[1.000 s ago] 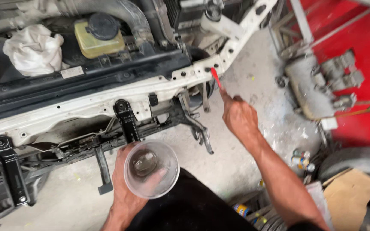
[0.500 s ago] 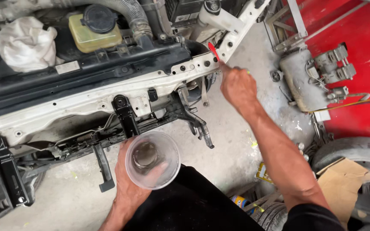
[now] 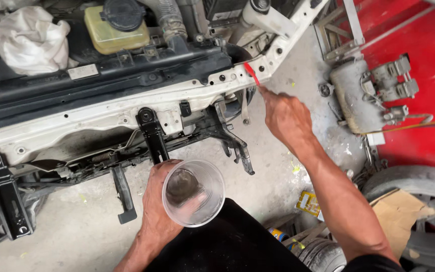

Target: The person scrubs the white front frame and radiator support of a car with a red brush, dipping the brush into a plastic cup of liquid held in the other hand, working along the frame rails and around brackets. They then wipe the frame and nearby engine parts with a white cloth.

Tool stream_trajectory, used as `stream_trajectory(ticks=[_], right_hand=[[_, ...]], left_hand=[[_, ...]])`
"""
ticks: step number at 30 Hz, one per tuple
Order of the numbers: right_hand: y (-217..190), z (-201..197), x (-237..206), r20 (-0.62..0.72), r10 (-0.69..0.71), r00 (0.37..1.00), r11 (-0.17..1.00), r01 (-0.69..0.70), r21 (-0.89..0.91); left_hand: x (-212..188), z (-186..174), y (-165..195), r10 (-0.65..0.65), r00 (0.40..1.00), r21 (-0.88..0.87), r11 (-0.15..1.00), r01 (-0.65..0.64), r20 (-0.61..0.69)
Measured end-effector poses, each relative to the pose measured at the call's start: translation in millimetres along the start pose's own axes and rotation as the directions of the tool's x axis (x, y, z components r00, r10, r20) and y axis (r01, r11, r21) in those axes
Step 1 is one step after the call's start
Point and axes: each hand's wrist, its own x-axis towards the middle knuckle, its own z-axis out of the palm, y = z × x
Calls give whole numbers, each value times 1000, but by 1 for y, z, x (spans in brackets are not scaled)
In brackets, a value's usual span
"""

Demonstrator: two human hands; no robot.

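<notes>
Below the car's open front, the left hand [image 3: 158, 211] is wrapped around a clear plastic cup [image 3: 193, 193], holding it upright near the person's lap; a little dark residue sits at the bottom of the cup. Up and to the right, the right hand [image 3: 287, 117] is closed on a thin red tool [image 3: 251, 73], pinched between the fingers, and its red tip lies against the white panel [image 3: 127, 113] of the car's front frame, close to a row of small holes at the panel's corner. What kind of tool it is I cannot tell; only the red end shows beyond the fingers.

Black brackets [image 3: 152, 132] hang down from the white panel, one just above the cup and another far to the left. Behind the panel, inside the engine bay, stands a yellowish reservoir [image 3: 114, 32] with a black cap, and a crumpled white rag [image 3: 28, 38] lies to its left. On the concrete floor [image 3: 273, 166] to the right rests a dusty grey motor part [image 3: 356, 95] beside a red car body [image 3: 429, 80]. A tyre [image 3: 419, 201] with a piece of cardboard [image 3: 396, 211] on it shows at the lower right corner.
</notes>
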Motion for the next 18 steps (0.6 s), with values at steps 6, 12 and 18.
stream_trajectory(ticks=[6, 12, 18], right_hand=[[-5, 6, -4, -1, 13, 1000, 996, -13, -83], [-20, 17, -17, -91, 46, 995, 998, -50, -34], [-33, 23, -14, -85, 1, 996, 984, 14, 178]], left_hand=[[-1, -5, 0, -18, 1000, -48, 999, 19, 25], [1, -9, -4, -21, 1000, -3, 1000, 21, -19], [6, -3, -10, -60, 996, -7, 998, 61, 72]])
